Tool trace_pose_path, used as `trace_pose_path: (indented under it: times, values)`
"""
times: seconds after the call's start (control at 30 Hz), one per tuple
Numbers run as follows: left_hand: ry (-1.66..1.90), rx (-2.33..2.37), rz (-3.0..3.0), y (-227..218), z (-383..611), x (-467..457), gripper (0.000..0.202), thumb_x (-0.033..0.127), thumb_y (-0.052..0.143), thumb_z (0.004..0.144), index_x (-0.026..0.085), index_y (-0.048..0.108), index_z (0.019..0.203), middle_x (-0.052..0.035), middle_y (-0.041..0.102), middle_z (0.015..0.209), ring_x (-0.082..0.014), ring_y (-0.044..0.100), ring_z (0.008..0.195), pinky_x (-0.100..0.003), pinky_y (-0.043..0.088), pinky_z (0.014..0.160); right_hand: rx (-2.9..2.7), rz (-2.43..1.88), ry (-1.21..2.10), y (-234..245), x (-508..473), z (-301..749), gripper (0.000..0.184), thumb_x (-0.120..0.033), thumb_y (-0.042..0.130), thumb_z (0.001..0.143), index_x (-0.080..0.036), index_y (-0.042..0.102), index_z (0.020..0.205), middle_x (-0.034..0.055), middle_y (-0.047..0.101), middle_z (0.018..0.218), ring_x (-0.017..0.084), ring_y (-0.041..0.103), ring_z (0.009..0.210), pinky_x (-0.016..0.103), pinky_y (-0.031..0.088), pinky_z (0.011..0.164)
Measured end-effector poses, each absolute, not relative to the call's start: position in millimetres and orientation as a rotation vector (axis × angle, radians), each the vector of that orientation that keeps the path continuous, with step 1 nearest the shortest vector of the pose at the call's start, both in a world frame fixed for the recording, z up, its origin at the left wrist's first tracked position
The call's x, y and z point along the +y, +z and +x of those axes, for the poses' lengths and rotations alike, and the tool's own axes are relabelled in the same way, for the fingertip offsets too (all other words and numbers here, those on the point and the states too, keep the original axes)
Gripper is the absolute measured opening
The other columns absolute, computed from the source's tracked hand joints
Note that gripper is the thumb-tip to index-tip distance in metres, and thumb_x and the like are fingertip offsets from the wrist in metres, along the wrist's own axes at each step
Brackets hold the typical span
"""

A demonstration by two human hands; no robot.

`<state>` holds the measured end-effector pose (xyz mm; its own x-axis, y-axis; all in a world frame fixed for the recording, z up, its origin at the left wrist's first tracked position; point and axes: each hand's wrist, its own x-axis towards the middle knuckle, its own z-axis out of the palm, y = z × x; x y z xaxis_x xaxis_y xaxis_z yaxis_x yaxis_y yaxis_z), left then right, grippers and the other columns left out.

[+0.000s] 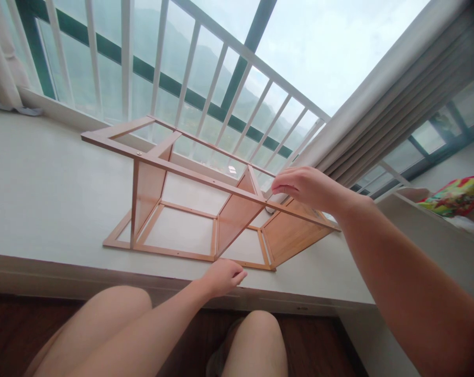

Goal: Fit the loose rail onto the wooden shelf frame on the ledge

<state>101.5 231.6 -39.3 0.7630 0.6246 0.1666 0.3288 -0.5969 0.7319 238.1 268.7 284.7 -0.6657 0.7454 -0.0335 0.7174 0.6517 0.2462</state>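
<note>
A wooden shelf frame (199,177) lies on its side on the white ledge, with slim rails above and below. Upright boards stand between the rails: a left panel (149,191), a middle panel (237,212) and a yellower end panel (299,234) on the right. My right hand (305,187) is at the upper rail by the middle panel, fingers bent and pressed together; whatever they hold is hidden. Just in front of the lower rail, my left hand (223,276) is closed with curled fingers, its contents not visible.
Behind the frame runs a white railing (242,51) before the window. Grey curtains (372,107) hang at right and a pale curtain (3,57) at left. The white ledge (44,193) ends just above my knees. A colourful packet (459,195) lies far right.
</note>
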Motion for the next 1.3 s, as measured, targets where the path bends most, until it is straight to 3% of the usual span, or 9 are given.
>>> trace_pose_path:
  times: [0.37, 0.77, 1.07, 1.3]
  values:
    - [0.514, 0.697, 2.239, -32.2, 99.3, 229.4, 0.042, 0.038, 0.043, 0.093, 0.017, 0.060, 0.061, -0.0036, 0.064, 0.065, -0.0139, 0.052, 0.060, -0.026, 0.029, 0.058, 2.570, 1.517, 0.331, 282.3, 265.5, 235.7, 0.017, -0.016, 0.051, 0.082, -0.022, 0.065, 0.075, -0.0012, 0.067, 0.068, 0.012, 0.056, 0.060, 0.024, 0.037, 0.059]
    - [0.539, 0.703, 2.279, -36.4, 100.6, 229.6, 0.042, 0.038, 0.043, 0.093, 0.017, 0.057, 0.059, -0.0028, 0.061, 0.062, -0.0131, 0.049, 0.058, -0.027, 0.026, 0.056, 2.755, 1.265, 0.330, 283.6, 267.8, 240.2, 0.019, -0.020, 0.050, 0.090, -0.020, 0.067, 0.082, 0.0052, 0.069, 0.085, 0.018, 0.060, 0.081, 0.029, 0.042, 0.077]
    - [0.567, 0.706, 2.277, -41.3, 101.2, 230.1, 0.042, 0.038, 0.042, 0.092, 0.017, 0.056, 0.058, -0.0030, 0.059, 0.060, -0.0129, 0.045, 0.056, -0.027, 0.024, 0.055, 2.784, 1.246, 0.249, 280.5, 269.3, 240.4, 0.020, -0.020, 0.048, 0.092, -0.019, 0.066, 0.082, 0.0061, 0.068, 0.086, 0.018, 0.059, 0.082, 0.028, 0.042, 0.076]
    - [0.559, 0.701, 2.273, -39.2, 100.8, 229.2, 0.042, 0.037, 0.042, 0.092, 0.017, 0.057, 0.059, -0.0026, 0.061, 0.061, -0.0129, 0.047, 0.057, -0.027, 0.024, 0.055, 2.641, 1.474, 0.306, 279.6, 268.6, 238.9, 0.018, -0.019, 0.050, 0.089, -0.021, 0.066, 0.080, 0.0009, 0.071, 0.081, 0.015, 0.060, 0.074, 0.027, 0.041, 0.072]
